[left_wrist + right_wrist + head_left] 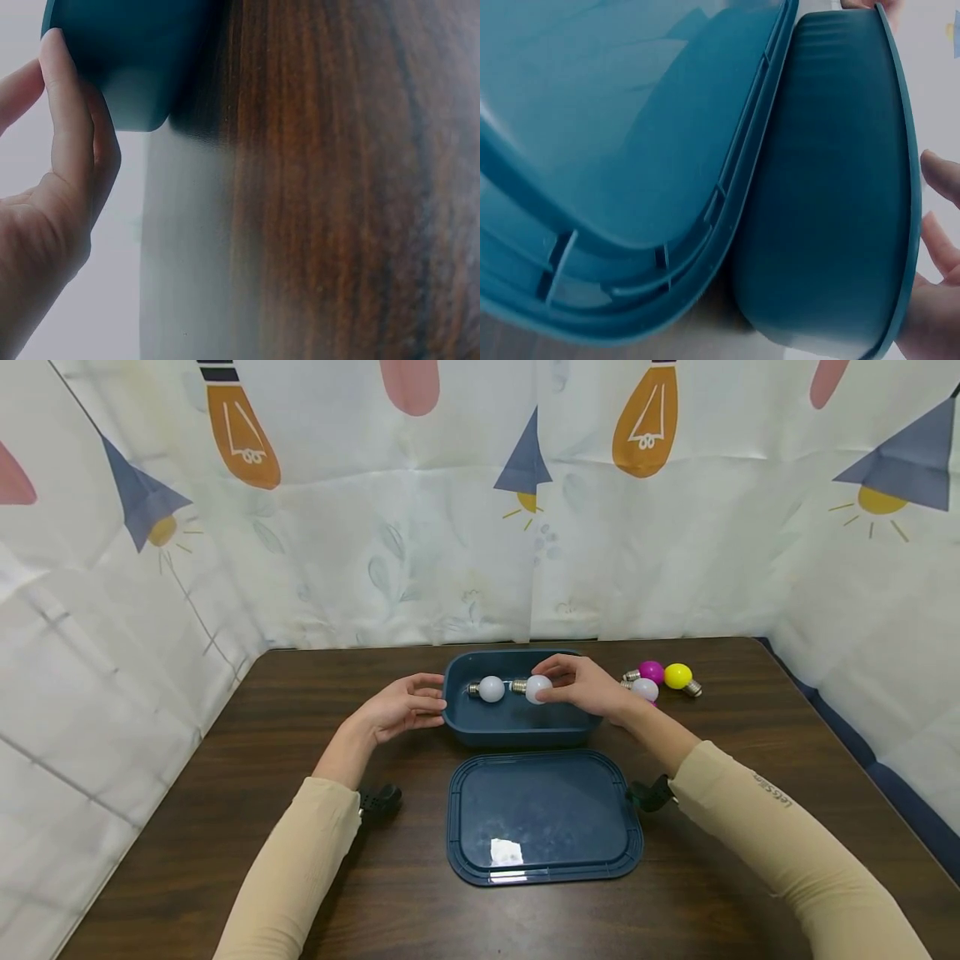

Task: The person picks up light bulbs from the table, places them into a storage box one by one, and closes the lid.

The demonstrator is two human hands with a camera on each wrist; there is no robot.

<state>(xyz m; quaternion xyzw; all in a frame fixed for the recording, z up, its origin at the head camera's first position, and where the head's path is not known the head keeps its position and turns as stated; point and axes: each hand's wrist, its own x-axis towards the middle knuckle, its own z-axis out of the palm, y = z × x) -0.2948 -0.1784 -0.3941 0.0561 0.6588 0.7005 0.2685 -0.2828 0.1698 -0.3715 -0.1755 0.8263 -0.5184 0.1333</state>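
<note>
A dark blue plastic bin [517,737] stands near the back of the table. Inside it a white light bulb [491,689] lies on its side. Over the bin's right half, my right hand [581,683] pinches another white light bulb [537,691] by its globe, the metal base pointing left. My left hand [405,706] touches the bin's left end with fairly straight fingers, seen also against the bin wall [135,75] in the left wrist view. In the right wrist view, the bin's side [825,180] hides the held bulb and part of the right hand [937,300].
The bin's matching lid [545,818] lies flat on the wooden table [375,893], just in front of the bin. Right of the bin sit several bulbs: a magenta bulb [652,672], a yellow bulb [678,676] and a white bulb [644,690] among them. A patterned curtain [450,560] hangs behind.
</note>
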